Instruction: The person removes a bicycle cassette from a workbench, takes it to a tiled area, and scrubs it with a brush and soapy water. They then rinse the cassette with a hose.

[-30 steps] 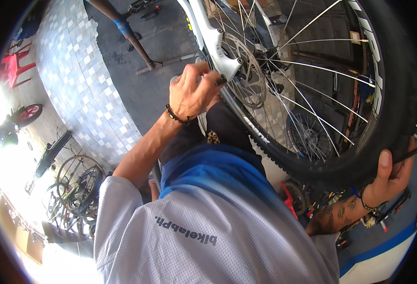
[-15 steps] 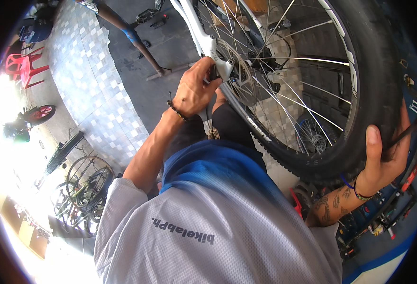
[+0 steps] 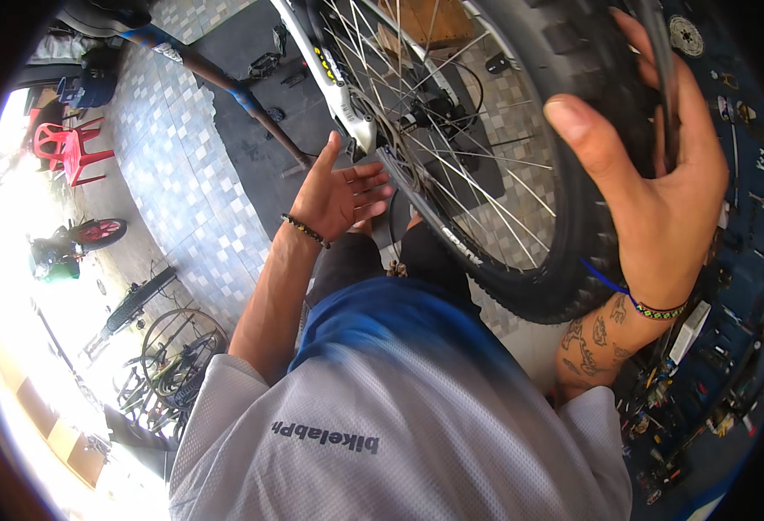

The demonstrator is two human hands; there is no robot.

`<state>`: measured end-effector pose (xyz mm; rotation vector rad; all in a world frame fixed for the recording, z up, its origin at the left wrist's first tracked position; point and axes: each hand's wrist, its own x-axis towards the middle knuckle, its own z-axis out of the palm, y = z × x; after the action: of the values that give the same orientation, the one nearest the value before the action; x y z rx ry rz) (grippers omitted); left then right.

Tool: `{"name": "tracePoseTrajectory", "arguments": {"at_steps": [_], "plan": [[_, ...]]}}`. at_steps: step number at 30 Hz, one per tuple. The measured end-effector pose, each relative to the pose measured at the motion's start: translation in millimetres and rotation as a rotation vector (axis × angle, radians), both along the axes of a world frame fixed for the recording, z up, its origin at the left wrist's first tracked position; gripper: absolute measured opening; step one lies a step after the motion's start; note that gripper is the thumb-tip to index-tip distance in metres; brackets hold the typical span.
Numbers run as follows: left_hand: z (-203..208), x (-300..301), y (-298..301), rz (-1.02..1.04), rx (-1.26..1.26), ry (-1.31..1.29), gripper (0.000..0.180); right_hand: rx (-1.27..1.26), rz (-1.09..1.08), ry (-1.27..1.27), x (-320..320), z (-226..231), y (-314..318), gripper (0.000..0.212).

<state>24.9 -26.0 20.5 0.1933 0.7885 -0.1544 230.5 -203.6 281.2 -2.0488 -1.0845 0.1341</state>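
Observation:
My left hand (image 3: 339,195) is open, fingers apart, with nothing in it. It is just below the silver frame end (image 3: 360,137) at the wheel's hub, a small gap between them. The spoked bicycle wheel (image 3: 430,221) carries a black knobby tyre (image 3: 564,273). Beside the tyre's right side, my right hand (image 3: 660,187) curls its fingers round a thin dark curved piece (image 3: 665,65), whose kind I cannot make out. My thumb is raised by the tread. A brake disc near the hub is partly hidden by the frame and spokes.
A brown-and-blue stand leg (image 3: 217,74) slants over a dark mat (image 3: 260,182). Red plastic chairs (image 3: 74,152) are at the left, with bicycle wheels and parts (image 3: 178,356) lower down. A blue-black tool board (image 3: 747,252) holds tools on the right. Below the wheel is patterned tile floor.
My left hand has let go of the frame end, dropped back and opened. My right hand is higher and further left. The wheel has shifted left in view.

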Motion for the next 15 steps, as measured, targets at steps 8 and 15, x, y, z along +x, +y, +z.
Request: {"name": "tracePoseTrajectory", "arguments": {"at_steps": [8, 15], "plan": [[15, 39, -18, 0.376, -0.190, 0.152, 0.023, 0.291, 0.326, 0.455, 13, -18, -34, 0.071], [-3, 28, -48, 0.357, 0.290, 0.038, 0.016, 0.319, 0.286, 0.467, 11, -26, -58, 0.074]]}}
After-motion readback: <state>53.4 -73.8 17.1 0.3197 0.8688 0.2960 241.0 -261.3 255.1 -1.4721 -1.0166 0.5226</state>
